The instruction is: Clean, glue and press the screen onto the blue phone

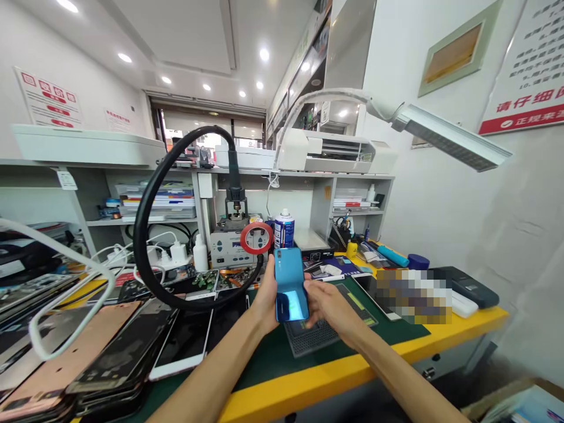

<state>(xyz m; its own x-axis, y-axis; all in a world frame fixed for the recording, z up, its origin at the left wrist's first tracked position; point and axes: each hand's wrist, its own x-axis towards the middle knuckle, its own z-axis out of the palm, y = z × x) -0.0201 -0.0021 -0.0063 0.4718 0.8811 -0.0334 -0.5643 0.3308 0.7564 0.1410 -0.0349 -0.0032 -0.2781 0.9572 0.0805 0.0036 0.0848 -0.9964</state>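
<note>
A blue smartphone [291, 282] is held upright above the mat, its glossy back with a camera at the upper left turned toward me. My left hand [265, 296] grips its left edge, fingers mostly hidden behind it. My right hand [328, 305] closes on the lower right edge, fingertips against the side. Below the phone lies a dark grey work pad [311, 341] with a perforated part, on a green mat [273, 364]. Just behind the phone stand a spray can [284, 229] and a roll of red tape [242, 239].
Stacks of phone and tablet parts [110, 346] and a white-framed tablet [185, 335] cover the left side. A thick black hose [143, 235] loops up beside my left arm. Another white-edged device [374, 294] lies right. A lamp [458, 138] hangs overhead. The table's yellow edge [299, 385] runs in front.
</note>
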